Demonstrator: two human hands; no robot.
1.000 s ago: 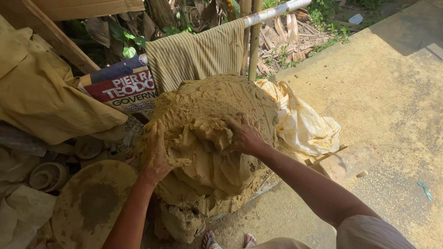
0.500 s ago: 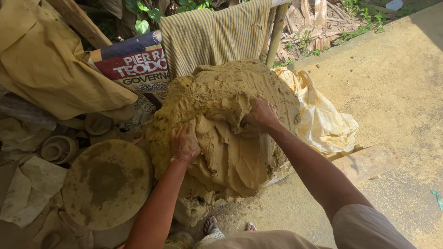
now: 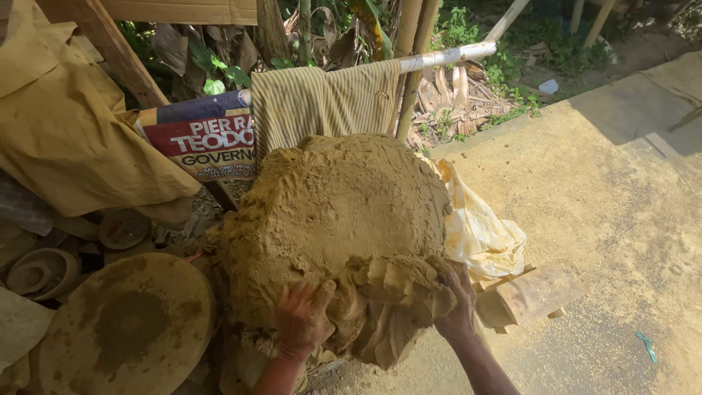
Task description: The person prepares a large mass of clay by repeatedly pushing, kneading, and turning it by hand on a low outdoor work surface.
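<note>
Listing by size, from the concrete floor (image 3: 614, 219) down to the smallest item.

Concrete floor: pale, dusty, sunlit, filling the 3 o'clock side.

Clay mound (image 3: 336, 212): large tan heap at centre, domed and rough-faced, raised off the ground. Its near edge at 6 o'clock hangs in a thick folded lump (image 3: 380, 300), seemingly pulled loose from the mass.

Mustard cloth (image 3: 73, 124): draped over a slanted timber at 10 o'clock.

Round clay-caked board (image 3: 124, 329): lying flat at 8 o'clock, just beside the mound.

Striped cloth (image 3: 322, 102): hung over a pale pole at 12 o'clock, probably to dry.

Yellow plastic sheet (image 3: 482, 234): crumpled at 3 o'clock of the mound, tucked under its edge like a liner.

Printed banner (image 3: 205, 139): red, white and blue, behind the mound at 11 o'clock.

Left hand (image 3: 303, 318): fingers spread apart, pressed flat against the lump's left flank, bracing it.

Right hand (image 3: 457, 292): fingers curled together, clamped on the lump's right end, gripping from the opposite side.

Small clay dishes (image 3: 36, 271): stacked at 9 o'clock.
</note>
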